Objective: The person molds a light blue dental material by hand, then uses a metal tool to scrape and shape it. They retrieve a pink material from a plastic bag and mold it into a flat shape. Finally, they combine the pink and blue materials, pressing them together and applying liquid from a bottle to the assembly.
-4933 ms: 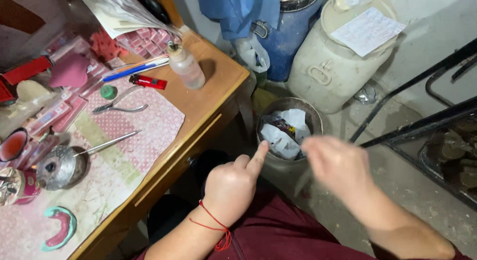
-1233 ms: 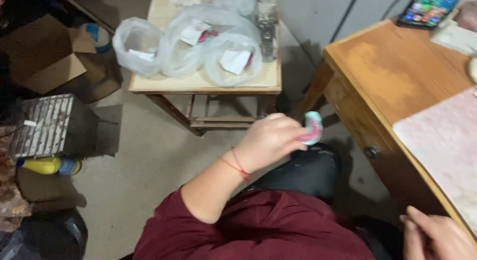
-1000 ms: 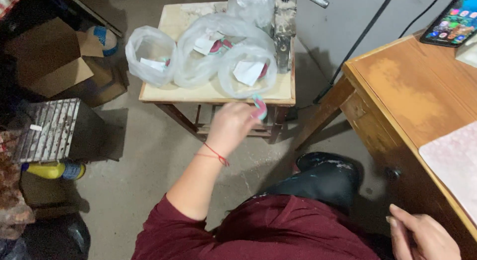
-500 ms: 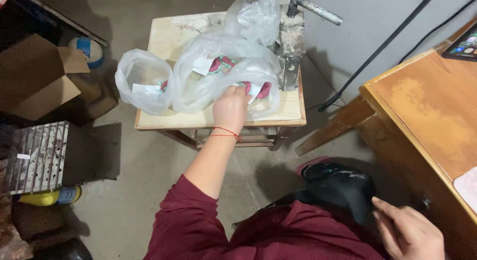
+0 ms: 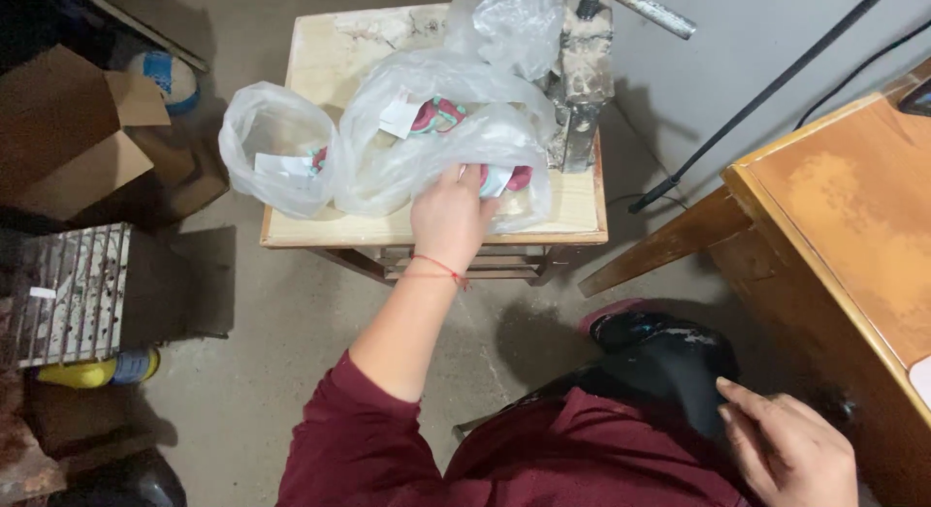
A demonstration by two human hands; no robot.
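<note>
Left hand (image 5: 448,219) is out over the small wooden surface (image 5: 330,56), its grip curled on a pink-and-teal piece (image 5: 497,180) at the mouth of the big clear plastic bag (image 5: 427,143); the fingers are partly hidden by the plastic, so how firmly they close I cannot tell. Three plastic bags on that surface: the big one in the middle, a smaller one (image 5: 274,148) just beside it to the left, a third (image 5: 509,22) crumpled behind. A second pink-and-teal piece (image 5: 438,114) shows through the big bag. One grey metal press (image 5: 580,80) stands touching the bags. Right hand (image 5: 790,451) rests loose and empty by the knee, near the wooden desk (image 5: 844,236). One cardboard box (image 5: 82,139) on the floor.
</note>
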